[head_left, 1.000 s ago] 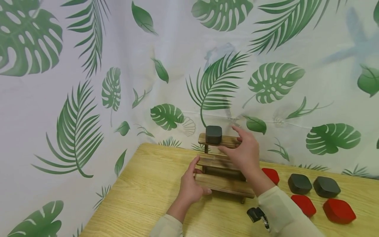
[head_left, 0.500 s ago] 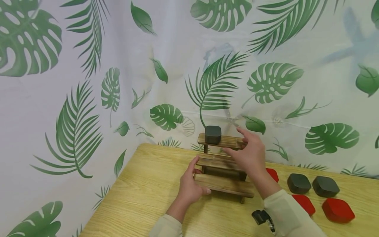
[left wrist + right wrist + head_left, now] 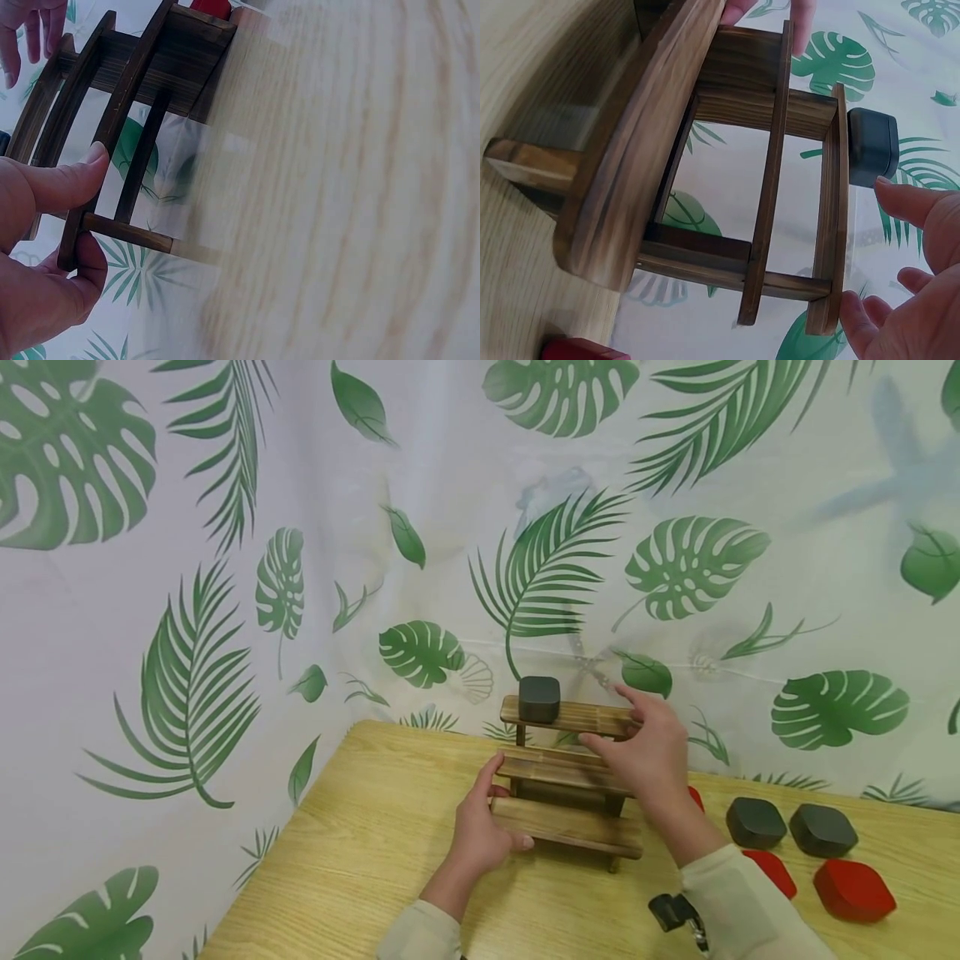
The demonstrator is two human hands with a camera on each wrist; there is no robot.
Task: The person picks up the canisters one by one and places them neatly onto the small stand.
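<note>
A three-tier wooden stand (image 3: 570, 822) stands on the table near the back wall. One dark grey rounded block (image 3: 539, 699) sits at the left of its top shelf. My left hand (image 3: 478, 835) holds the left end of the stand's lowest shelf, thumb and fingers pinching the board (image 3: 112, 142) in the left wrist view. Beside the right part of the top shelf is my right hand (image 3: 651, 756), fingers spread and holding nothing. In the right wrist view, a fingertip of that hand (image 3: 915, 300) is at the shelf's end; whether it touches cannot be told.
To the right on the wooden table (image 3: 337, 860) lie two dark grey blocks (image 3: 756, 822) and several red ones (image 3: 855, 890), some partly hidden behind the right arm. A small black device (image 3: 671, 912) shows at the right wrist. Leaf-printed cloth (image 3: 450, 568) covers the walls behind.
My right hand has drawn away from the dark grey block to the right, along the top shelf. The block and my left hand have stayed in place.
</note>
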